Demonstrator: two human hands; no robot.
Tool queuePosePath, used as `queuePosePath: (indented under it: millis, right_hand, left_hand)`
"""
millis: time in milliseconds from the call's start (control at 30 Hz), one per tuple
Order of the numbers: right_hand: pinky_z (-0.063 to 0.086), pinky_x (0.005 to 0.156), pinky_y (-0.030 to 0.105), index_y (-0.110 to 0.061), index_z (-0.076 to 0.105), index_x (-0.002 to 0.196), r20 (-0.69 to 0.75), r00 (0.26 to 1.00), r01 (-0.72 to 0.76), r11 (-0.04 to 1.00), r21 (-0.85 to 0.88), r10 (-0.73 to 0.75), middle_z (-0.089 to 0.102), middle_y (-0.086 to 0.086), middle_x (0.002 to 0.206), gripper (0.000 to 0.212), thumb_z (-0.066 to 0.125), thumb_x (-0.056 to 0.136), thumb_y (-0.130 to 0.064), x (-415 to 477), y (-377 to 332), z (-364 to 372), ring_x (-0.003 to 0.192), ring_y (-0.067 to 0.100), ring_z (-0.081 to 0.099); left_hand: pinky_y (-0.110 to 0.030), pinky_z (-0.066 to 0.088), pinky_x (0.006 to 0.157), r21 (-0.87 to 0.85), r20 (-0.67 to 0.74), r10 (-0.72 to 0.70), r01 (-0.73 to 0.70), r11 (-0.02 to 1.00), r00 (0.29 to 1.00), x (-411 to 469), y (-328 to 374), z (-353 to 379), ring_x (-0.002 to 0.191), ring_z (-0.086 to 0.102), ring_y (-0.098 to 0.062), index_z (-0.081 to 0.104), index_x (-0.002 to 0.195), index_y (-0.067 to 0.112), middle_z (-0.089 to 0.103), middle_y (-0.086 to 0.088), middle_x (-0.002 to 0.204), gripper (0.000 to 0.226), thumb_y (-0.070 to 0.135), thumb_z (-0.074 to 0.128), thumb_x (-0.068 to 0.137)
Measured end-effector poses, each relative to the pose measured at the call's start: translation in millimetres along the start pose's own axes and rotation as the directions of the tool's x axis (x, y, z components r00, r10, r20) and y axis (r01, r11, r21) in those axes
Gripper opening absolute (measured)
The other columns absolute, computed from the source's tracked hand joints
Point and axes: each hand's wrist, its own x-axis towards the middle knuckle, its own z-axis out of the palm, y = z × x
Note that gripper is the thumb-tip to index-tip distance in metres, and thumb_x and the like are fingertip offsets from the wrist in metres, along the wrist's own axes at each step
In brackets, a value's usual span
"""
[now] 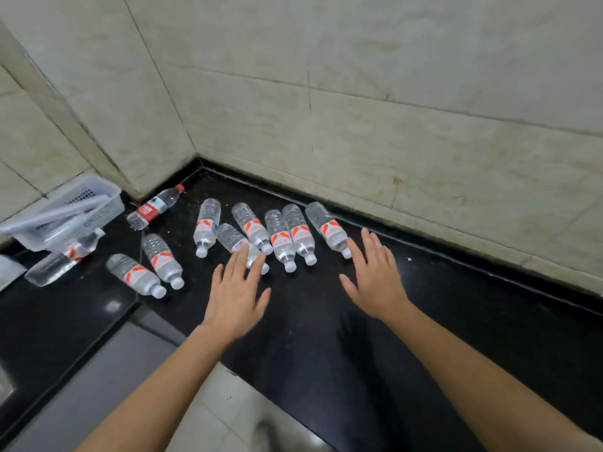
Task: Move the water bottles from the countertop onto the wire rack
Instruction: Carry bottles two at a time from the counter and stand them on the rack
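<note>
Several clear water bottles with white caps and orange-white labels lie on their sides on the black countertop (440,321). A row of them (287,236) lies in the corner, and two more (146,272) lie further left. My left hand (236,290) is spread flat, its fingertips over one bottle (231,238) in the middle. My right hand (375,275) is also spread, its fingers just beside the rightmost bottle (328,228). Neither hand holds anything. No wire rack is in view.
A red-labelled, red-capped bottle (155,207) lies against the wall corner. A white plastic basket (70,213) stands at the left, with a bottle (60,262) leaning at its front. Beige tiled walls close the counter at the back and left. A tiled floor lies below the counter's front edge.
</note>
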Motion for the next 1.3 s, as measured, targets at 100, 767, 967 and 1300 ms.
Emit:
queuePosePath:
  millis: [100,767,967,1300]
  right_hand:
    - [0.018,0.123,0.048,-0.014,0.019,0.160,0.071,0.991,-0.113,0.993,-0.021,0.114,0.011,0.018,0.168,0.078,0.050,0.098,-0.050,17,5,16,0.156,0.034,0.011]
    - [0.038,0.114,0.040,-0.011,0.024,0.158,0.494,0.712,-0.691,0.620,0.371,0.499,0.039,0.013,0.156,0.071,0.058,0.100,-0.034,144,-92,156,0.142,0.030,0.041]
    - [0.046,0.103,0.047,-0.021,0.021,0.159,0.473,0.710,-0.670,0.708,0.225,0.521,0.044,0.010,0.154,0.062,0.048,0.105,-0.035,122,-76,152,0.134,0.031,0.049]
    - [0.046,0.103,0.044,-0.030,0.022,0.158,0.539,0.568,-0.792,0.590,0.153,0.622,0.045,0.008,0.150,0.057,0.044,0.106,-0.036,-37,-23,110,0.133,0.030,0.049]
  left_hand:
    - [-0.058,0.038,0.109,-0.017,0.101,0.089,-0.088,0.996,0.991,46,-10,29,0.145,0.034,-0.039,0.039,0.151,0.012,0.032,-0.022,0.158,0.074,0.041,0.065,0.088]
    - [-0.061,0.022,0.117,-0.229,0.255,0.574,-0.529,0.817,0.778,174,-102,175,0.152,0.011,-0.042,0.030,0.157,0.024,0.016,-0.018,0.166,0.083,0.021,0.068,0.083]
    - [-0.063,0.030,0.109,-0.162,0.228,0.598,-0.576,0.802,0.769,205,-85,163,0.136,0.037,-0.047,0.051,0.141,0.016,0.044,-0.024,0.146,0.073,0.008,0.070,0.071]
    - [-0.073,0.021,0.109,0.078,0.374,0.743,-0.817,0.571,0.555,201,-17,157,0.135,0.040,-0.051,0.074,0.115,0.021,0.025,-0.015,0.164,0.039,0.007,0.076,0.078]
